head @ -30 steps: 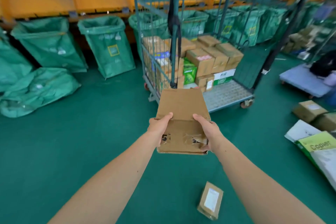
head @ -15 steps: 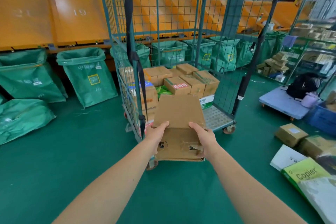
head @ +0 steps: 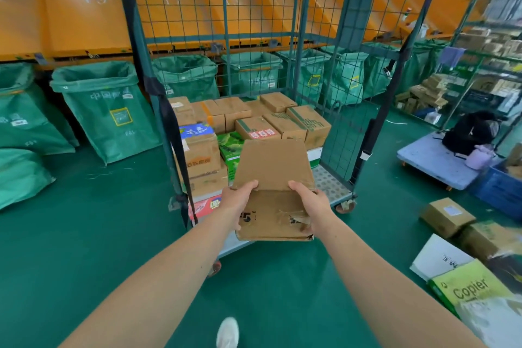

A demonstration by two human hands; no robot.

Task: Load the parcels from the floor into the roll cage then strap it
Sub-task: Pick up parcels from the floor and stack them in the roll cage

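Centre of frame, head view: brown parcel (head: 272, 167) is held up at the open front of the roll cage (head: 223, 37), just over its near edge and not set down yet.
left grip (head: 237, 200): curled round the parcel's left edge, thumb on top. I can't see the fingers, they're behind the cardboard.
right grip (head: 309, 202): same deal on the right edge, so it's a proper two-handed hold with nothing else in either hand.
step in hand: looks to me like the carry-in, just short of placing it.
how I'd do it: the bare deck (head: 327, 181) at the cage's lower right looks like the free slot. I'd slide the parcel in flat there, or lay it on the stacked boxes (head: 254, 127). Either way I'd push it well back so nothing pokes past the front where the straps have to go. Tape on the near face looks torn, so I'd keep some support under it till it's down.
in the way: left strap (head: 132, 37) hangs down the cage's left post and passes just beside the left wrist, so it's easy to snag. The right strap (head: 395, 70) dangles on the far post, well apart from the hands.
left to load: brown box (head: 446, 216) and copier carton (head: 469, 288) sit on the floor at lower right with more beside them. My guess is strapping is a way off.
around: green mail sacks (head: 110, 110) line the orange wall at the left. A flat trolley (head: 432, 161) with a black backpack (head: 466, 133) is at the right, with a blue crate (head: 500, 192) just beside it.
bottom edge: white shoe (head: 227, 332).
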